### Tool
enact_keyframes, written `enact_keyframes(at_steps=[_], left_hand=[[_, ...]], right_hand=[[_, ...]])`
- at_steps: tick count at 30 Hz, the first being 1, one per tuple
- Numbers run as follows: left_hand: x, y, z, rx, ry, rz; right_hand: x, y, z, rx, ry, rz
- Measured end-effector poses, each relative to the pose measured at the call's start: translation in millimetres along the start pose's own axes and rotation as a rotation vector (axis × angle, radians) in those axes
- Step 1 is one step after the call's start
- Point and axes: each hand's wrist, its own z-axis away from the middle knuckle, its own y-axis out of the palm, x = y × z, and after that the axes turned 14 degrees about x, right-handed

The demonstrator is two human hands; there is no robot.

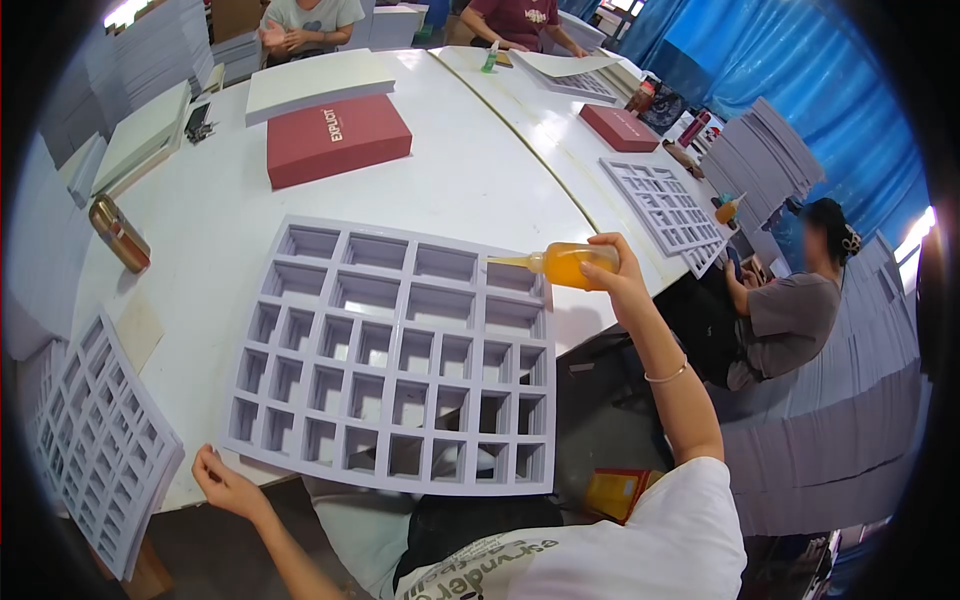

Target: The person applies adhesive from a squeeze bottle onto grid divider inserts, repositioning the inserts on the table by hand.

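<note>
My right hand [617, 275] is wrapped round a squeeze bottle [568, 266] of amber liquid. Its thin nozzle points left, over the upper right compartments of a pale grey grid tray [405, 388]. Whether the tip touches a divider I cannot tell. The tray has several rows of rectangular and square compartments and juts over the near table edge. Just outside its lower left corner is my left hand [228, 487], fingers curled in and nothing visible in them.
More grid trays lean at the left [105, 440] and lie at the right [665, 205]. A red box [338, 138], a white stack [320, 85] and a gold flask [120, 233] stand on the white table [480, 170]. A co-worker [800, 300] sits right; two people are across the table.
</note>
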Motion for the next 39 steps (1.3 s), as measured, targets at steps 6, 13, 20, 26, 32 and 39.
enact_keyframes(at_steps=[6,13,20,26,32,39], left_hand=[[-24.8,-13.3,45.2,-0.014,-0.040,0.033],[-34.3,-26.2,86.9,0.068,-0.042,-0.009],[-52.4,-20.0,87.5,0.105,-0.020,0.006],[-66.0,-14.0,90.2,0.120,0.059,0.024],[-77.3,-15.1,90.1,0.118,0.025,-0.005],[-80.7,-28.6,82.7,0.191,0.069,-0.027]], right_hand=[[-9.7,-16.5,-28.8,0.037,-0.025,0.097],[3.0,-4.4,8.7,0.166,-0.009,0.086],[12.3,25.3,88.8,0.359,-0.022,0.104],[12.8,51.4,139.4,0.542,-0.089,0.133],[4.3,28.6,130.9,0.245,-0.023,-0.254],[-6.8,-65.3,65.9,-0.081,0.019,-0.028]])
